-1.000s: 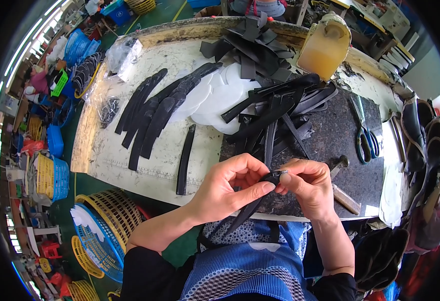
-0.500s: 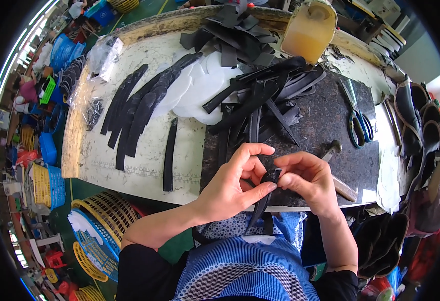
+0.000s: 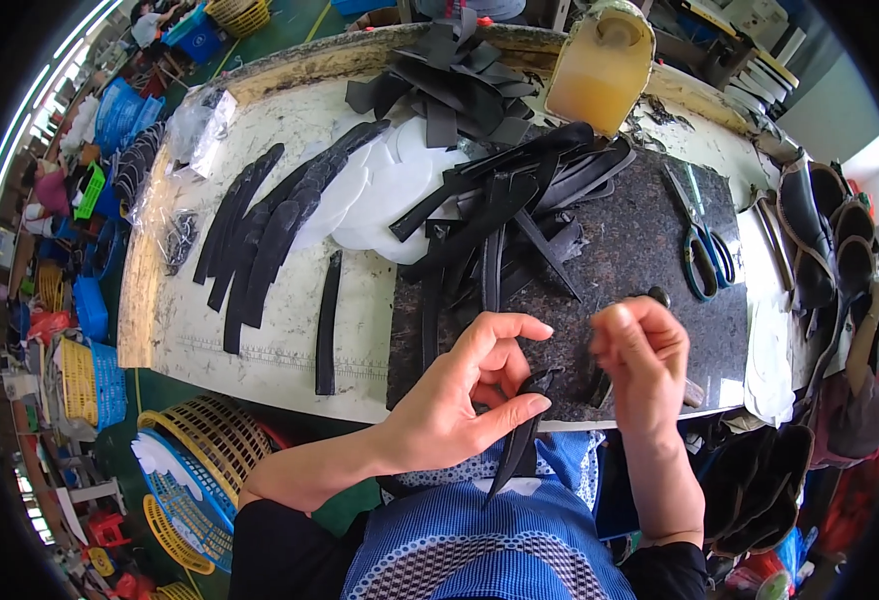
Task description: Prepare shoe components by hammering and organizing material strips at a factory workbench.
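My left hand [image 3: 474, 400] pinches a narrow black strip [image 3: 517, 450] between thumb and fingers, and its pointed end hangs down in front of the blue apron [image 3: 479, 540]. To the right, my right hand [image 3: 644, 365] is apart from the strip, its fingertips pressed together and a little blurred. A dark scrap shows below those fingers; whether they hold it is unclear. Behind the right hand lies a hammer [image 3: 694, 394], mostly covered by it. Beyond both hands, a loose pile of black strips [image 3: 499, 215] rests on the dark stone slab [image 3: 629, 250].
Several black strips [image 3: 259, 245] lie overlapped at left, with a single strip [image 3: 328, 325] beside them. White rounded pieces [image 3: 359, 195], black offcuts [image 3: 449, 90] and a glue container [image 3: 599, 75] sit farther back. Scissors [image 3: 701, 250] lie at right. Baskets [image 3: 199, 445] stand below the table's left edge.
My right hand has drawn away from the strip, up and to the right. The left hand still grips the strip in nearly the same place. The view has shifted slightly.
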{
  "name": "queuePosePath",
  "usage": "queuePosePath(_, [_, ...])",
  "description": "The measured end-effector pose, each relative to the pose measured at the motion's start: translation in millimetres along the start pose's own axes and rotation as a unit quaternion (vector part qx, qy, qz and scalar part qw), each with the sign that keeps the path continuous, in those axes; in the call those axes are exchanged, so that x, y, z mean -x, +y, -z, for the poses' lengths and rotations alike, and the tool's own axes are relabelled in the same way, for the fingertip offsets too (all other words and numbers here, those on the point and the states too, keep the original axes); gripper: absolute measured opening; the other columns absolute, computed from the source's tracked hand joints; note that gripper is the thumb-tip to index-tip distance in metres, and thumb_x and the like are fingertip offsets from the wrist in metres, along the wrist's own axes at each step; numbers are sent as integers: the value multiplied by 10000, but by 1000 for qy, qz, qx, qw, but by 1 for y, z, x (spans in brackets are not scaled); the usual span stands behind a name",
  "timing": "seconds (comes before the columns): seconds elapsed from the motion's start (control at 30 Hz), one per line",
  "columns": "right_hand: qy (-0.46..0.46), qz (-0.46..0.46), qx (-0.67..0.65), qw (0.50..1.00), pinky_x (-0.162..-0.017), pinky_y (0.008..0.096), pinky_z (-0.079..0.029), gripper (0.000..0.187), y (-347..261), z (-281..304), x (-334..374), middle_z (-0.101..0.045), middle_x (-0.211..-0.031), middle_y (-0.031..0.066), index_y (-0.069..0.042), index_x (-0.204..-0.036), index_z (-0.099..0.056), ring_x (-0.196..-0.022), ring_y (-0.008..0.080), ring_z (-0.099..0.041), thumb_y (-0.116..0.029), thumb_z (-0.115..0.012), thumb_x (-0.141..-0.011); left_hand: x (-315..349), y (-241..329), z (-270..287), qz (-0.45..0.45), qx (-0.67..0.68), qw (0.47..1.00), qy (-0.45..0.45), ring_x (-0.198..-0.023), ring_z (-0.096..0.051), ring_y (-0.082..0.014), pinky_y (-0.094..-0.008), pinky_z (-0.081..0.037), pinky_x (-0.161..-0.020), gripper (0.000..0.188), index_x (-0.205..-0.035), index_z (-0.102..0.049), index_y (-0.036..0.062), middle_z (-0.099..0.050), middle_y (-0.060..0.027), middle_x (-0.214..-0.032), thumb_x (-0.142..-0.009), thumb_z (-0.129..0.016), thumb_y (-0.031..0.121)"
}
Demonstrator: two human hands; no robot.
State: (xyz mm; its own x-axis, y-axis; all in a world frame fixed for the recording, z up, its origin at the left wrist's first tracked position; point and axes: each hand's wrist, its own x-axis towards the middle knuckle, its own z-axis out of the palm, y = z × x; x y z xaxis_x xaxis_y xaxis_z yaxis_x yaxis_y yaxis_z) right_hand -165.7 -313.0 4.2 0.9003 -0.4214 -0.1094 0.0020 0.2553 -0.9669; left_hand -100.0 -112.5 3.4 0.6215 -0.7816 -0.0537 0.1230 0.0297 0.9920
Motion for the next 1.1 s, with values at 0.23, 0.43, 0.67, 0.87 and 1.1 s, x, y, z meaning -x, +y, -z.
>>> queuePosePath(0.23, [-72,51,56,995,-511,277,-268,492,-3,19,8,-417,-505,7,-94,-616,-440,-496,84,-340,-266,-485,-1074,1,1,-2,-12,14,1000,18,-747,-559,-52,-187,-505,-660,645,-1418,-385,56,-551,-12,-830,-883,-738,-17])
queuePosePath(0.43, [-196,-49,14,979,-740,246,-507,137,-6,6,18,-656,-920,82,48,-1013,-716,-811,105,-627,-37,-717,-906,5,0,-8,-17,24,999,18,-753,-581,-62,-204,-517,-678,653,-1425,-379,43,-561,-18,-827,-884,-740,-15])
queuePosePath(0.67, [-166,80,292,939,-685,281,-515,203,7,8,12,-694,-898,111,26,-1072,-714,-795,155,-658,-35,-737,-879,-4,-20,-5,-16,-115,993,34,-767,-634,-80,-232,-538,-689,485,-1333,-528,17,-606,-21,-860,-889,-713,-42])
queuePosePath(0.87, [-123,110,368,915,-759,279,-560,393,10,28,19,-708,-977,132,42,-1237,-656,-850,175,-688,-29,-760,-865,-12,-42,-6,-107,-288,951,39,-769,-661,-117,-255,-575,-645,354,-1234,-633,-3,-608,-35,-871,-889,-708,-28])
queuePosePath(1.1, [-67,77,277,955,-419,271,-363,358,5,40,30,-606,-625,55,-29,-678,-555,-488,91,-525,-144,-566,-1017,-6,-43,-3,70,-34,996,33,-758,-598,-84,-223,-566,-579,412,-1301,-579,-4,-568,-49,-901,-903,-679,-36])
